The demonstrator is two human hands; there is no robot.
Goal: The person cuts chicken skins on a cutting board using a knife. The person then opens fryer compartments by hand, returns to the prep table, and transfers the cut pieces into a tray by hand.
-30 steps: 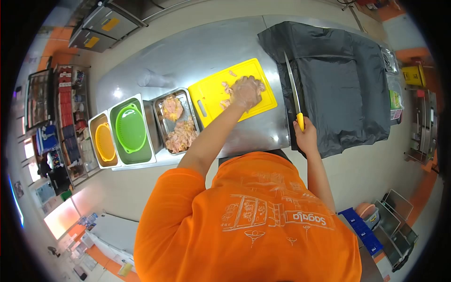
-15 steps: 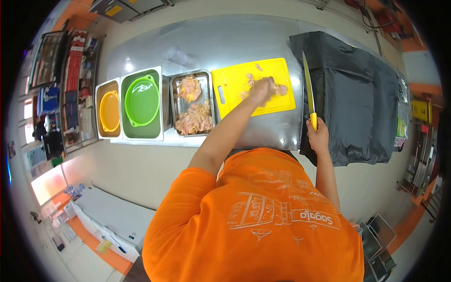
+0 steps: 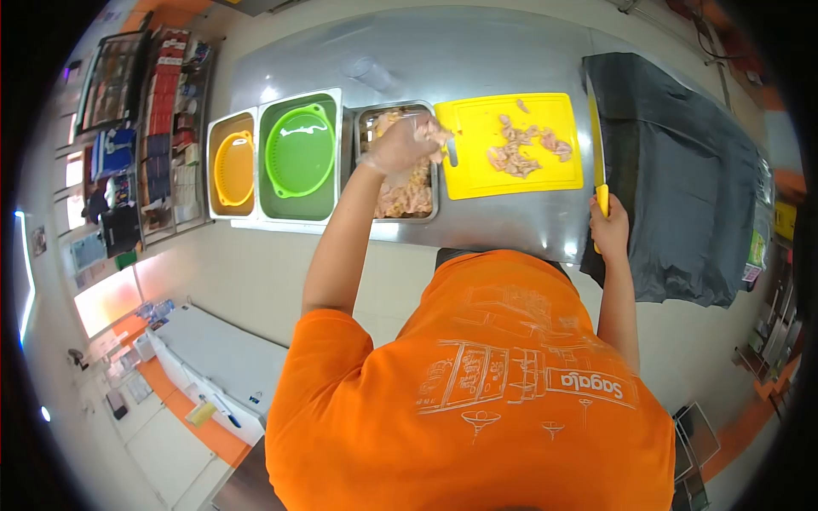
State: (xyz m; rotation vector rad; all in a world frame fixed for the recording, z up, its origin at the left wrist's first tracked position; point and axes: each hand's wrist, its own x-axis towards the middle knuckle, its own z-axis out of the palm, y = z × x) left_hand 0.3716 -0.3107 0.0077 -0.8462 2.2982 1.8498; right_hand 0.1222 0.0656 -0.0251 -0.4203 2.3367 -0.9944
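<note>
My left hand (image 3: 402,146), in a clear glove, is over the right side of a metal tray (image 3: 436,183), fingers closed around some raw meat (image 3: 435,134). The meat looks like chicken and hangs by the near end of the yellow cutting board (image 3: 469,179). More cut meat pieces (image 3: 515,157) lie spread on the board. Below my left hand, a heap of raw meat (image 3: 405,200) fills the tray's lower part; my hand hides part of the rest. At the board's right, my right hand (image 3: 609,227) grips the yellow handle of a long knife (image 3: 597,140), blade pointing away from me.
Left of the tray stand metal pans holding a green basket (image 3: 300,152) and an orange basket (image 3: 234,168). A clear cup (image 3: 370,74) lies on the steel table (image 3: 477,51) behind the tray. Black plastic sheeting (image 3: 673,179) covers the surface at right.
My left hand has moved left from the board's meat to the tray, now with meat in its fingers. My right hand still holds the knife. The whole view has shifted.
</note>
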